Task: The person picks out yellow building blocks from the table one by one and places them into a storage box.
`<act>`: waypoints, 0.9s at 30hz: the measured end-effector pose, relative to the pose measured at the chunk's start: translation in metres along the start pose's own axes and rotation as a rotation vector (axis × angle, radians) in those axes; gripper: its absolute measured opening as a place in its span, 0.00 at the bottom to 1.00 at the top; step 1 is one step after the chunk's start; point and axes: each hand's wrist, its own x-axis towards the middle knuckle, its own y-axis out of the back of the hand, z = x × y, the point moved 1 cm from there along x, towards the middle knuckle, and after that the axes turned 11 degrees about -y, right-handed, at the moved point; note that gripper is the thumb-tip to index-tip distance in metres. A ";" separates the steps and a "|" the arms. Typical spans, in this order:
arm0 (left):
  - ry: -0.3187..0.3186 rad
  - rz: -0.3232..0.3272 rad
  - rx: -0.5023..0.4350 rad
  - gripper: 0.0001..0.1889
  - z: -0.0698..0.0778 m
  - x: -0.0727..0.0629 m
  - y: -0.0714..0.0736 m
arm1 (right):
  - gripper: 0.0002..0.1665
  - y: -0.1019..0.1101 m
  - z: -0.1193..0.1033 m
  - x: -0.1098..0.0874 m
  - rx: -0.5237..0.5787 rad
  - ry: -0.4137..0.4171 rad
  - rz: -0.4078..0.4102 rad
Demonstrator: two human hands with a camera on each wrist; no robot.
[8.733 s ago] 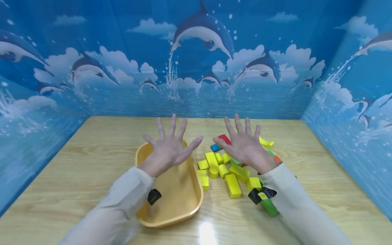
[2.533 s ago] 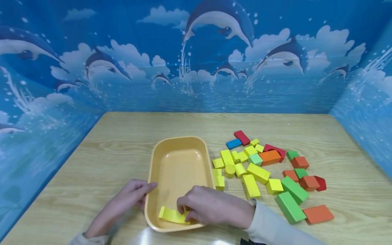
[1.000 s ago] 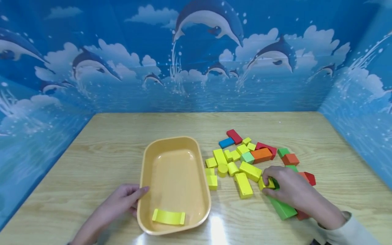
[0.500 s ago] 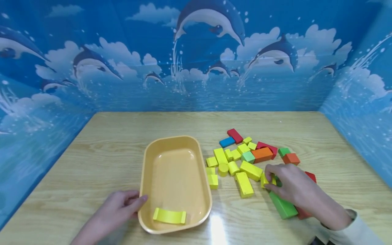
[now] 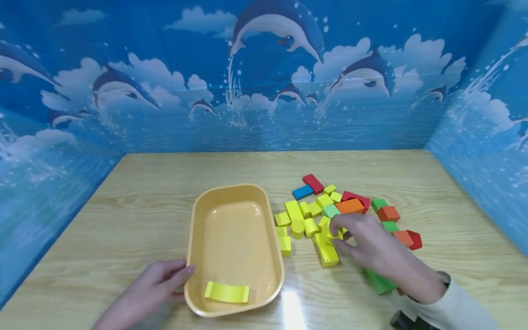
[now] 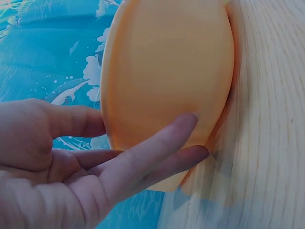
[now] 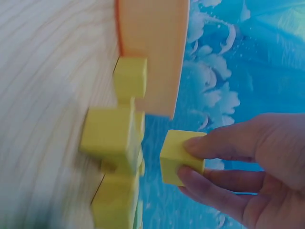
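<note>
My right hand [image 5: 373,240] pinches a yellow cube block [image 7: 178,157] between thumb and fingers, raised off the table over the other yellow blocks. In the right wrist view the cube's faces show plainly. With my left hand [image 5: 152,286] I hold the left side of a tan plastic tray [image 5: 233,238], thumb at the rim. The left wrist view has the fingers lying along the tray's outer wall [image 6: 171,71]. One yellow curved block [image 5: 227,292] lies in the near end of the tray.
Several yellow blocks [image 5: 327,254] lie right of the tray, some close against it. Farther right are green, orange and red blocks [image 5: 389,213], partly behind my right hand. A blue block [image 5: 303,192] and a red block [image 5: 313,183] lie behind. Dolphin-printed curtains [image 5: 264,123] border the wooden table.
The yellow curved block was put in the tray and let go. My right hand then took the yellow cube beside the green blocks, and has lifted it leftward. The left hand stays at the tray.
</note>
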 end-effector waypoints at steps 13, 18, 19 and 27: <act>0.001 0.035 0.088 0.25 0.002 0.000 0.000 | 0.12 -0.043 -0.069 0.022 0.179 0.306 0.068; 0.009 0.055 0.134 0.25 -0.001 -0.004 0.004 | 0.11 -0.067 -0.091 0.027 0.145 0.422 0.044; 0.013 0.050 0.125 0.25 -0.001 -0.004 0.005 | 0.11 -0.070 -0.094 0.028 0.134 0.427 0.030; 0.116 0.073 0.047 0.28 0.002 0.000 0.006 | 0.11 -0.078 -0.100 0.034 0.014 0.320 -0.133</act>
